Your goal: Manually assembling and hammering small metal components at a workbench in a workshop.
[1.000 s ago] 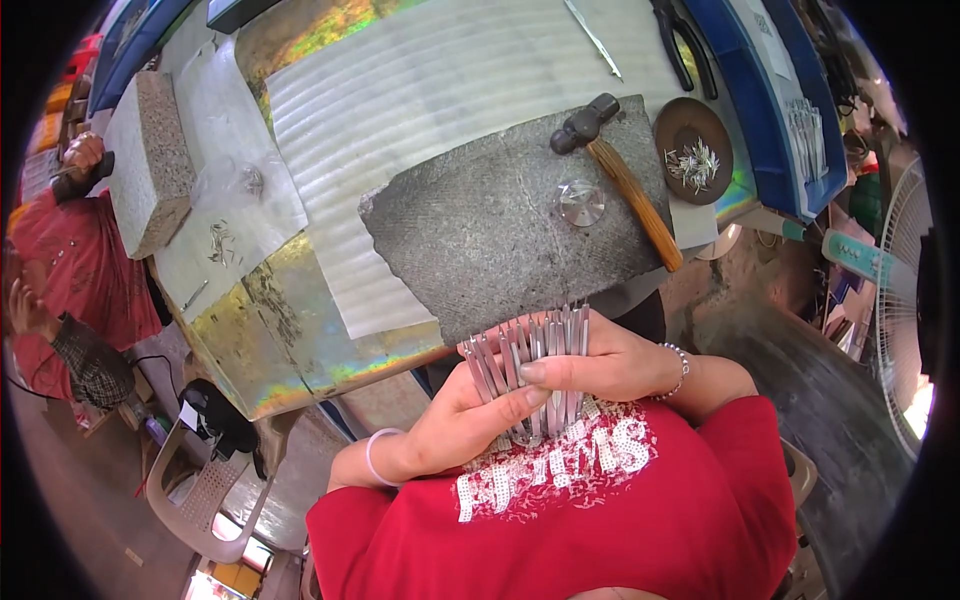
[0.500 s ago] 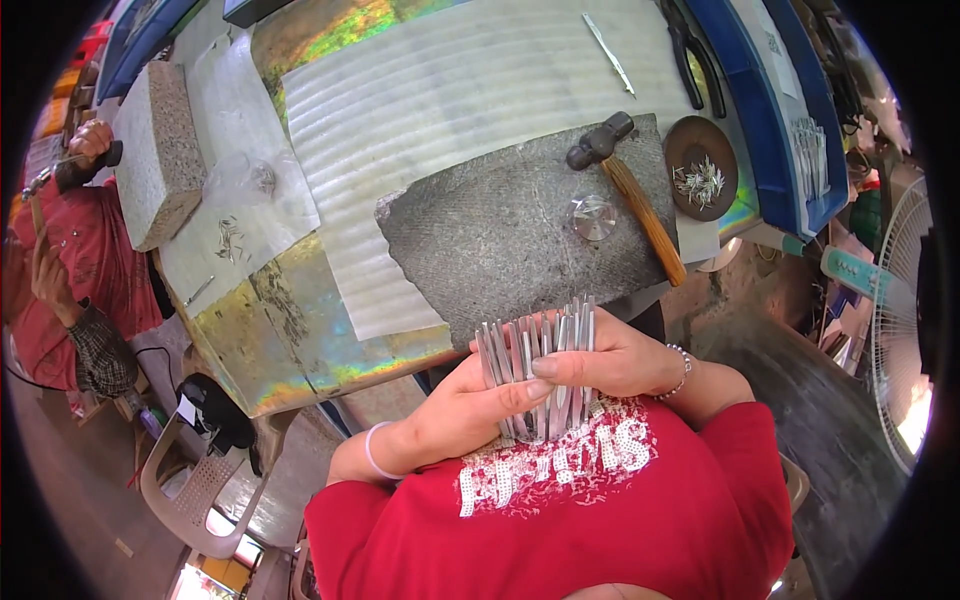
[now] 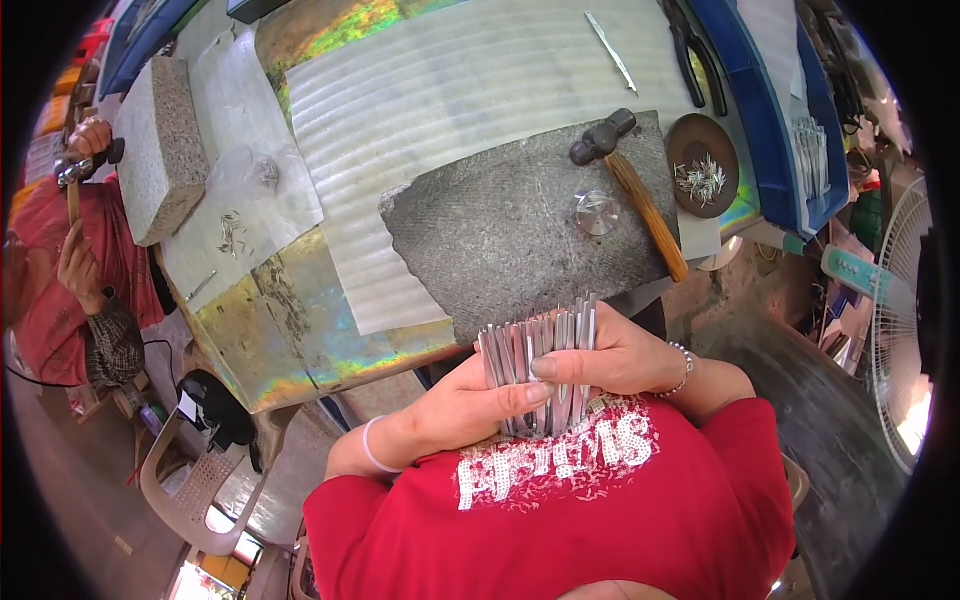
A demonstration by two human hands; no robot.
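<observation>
A fanned bunch of thin silvery metal strips (image 3: 530, 345) stands upright between my two hands, just in front of the table edge. My left hand (image 3: 465, 405) wraps the bunch from the left, thumb lying across the strips. From the other side my right hand (image 3: 620, 355) closes on the same bunch, its thumb tip near the left thumb. The fingers behind the strips are hidden. Beyond my hands lies a dark grey stone slab (image 3: 480, 240). On it rest a wooden-handled hammer (image 3: 645, 210) and a small round clear or shiny disc (image 3: 597, 213).
Right of the slab sits a brown dish (image 3: 690, 140) of small metal pieces. Pliers (image 3: 690, 55), a thin silvery strip (image 3: 610, 50) and a blue tray (image 3: 765, 130) lie farther back. A granite block (image 3: 160, 150) stands left. A co-worker (image 3: 75, 270) holds a hammer there; a fan (image 3: 905, 330) stands right.
My hands keep their hold on the metal strips, with barely any shift. At the left, the co-worker's hands and hammer have moved slightly.
</observation>
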